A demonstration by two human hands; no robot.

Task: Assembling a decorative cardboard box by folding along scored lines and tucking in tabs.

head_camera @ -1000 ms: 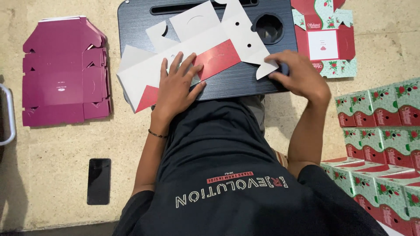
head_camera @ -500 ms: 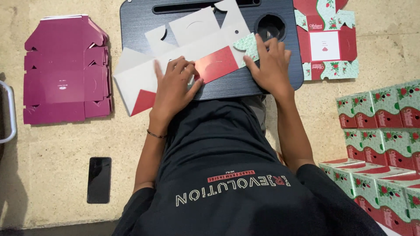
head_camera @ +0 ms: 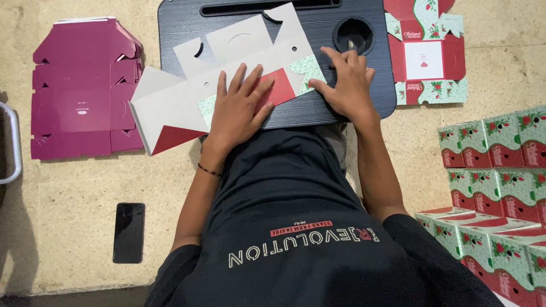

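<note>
A flat unfolded carton blank [head_camera: 170, 102], white inside with red and green patterned flaps, lies on a dark lap desk [head_camera: 187, 28]. My left hand [head_camera: 239, 105] rests flat on the blank's middle, fingers spread over a red panel [head_camera: 278, 88]. My right hand [head_camera: 344, 85] presses down on the desk at the blank's right end. Its thumb touches a folded-over green floral flap [head_camera: 307, 67]. Neither hand grips anything.
A stack of flat magenta carton blanks [head_camera: 79, 91] lies on the floor at left. A printed red and green blank [head_camera: 426, 57] lies at right of the desk. Assembled green and red boxes [head_camera: 495, 153] stand at right. A black phone [head_camera: 128, 232] lies lower left.
My right hand moved left from the blank's right edge and folded a flap over, so its green floral side now shows. My left hand stayed pressed on the blank.
</note>
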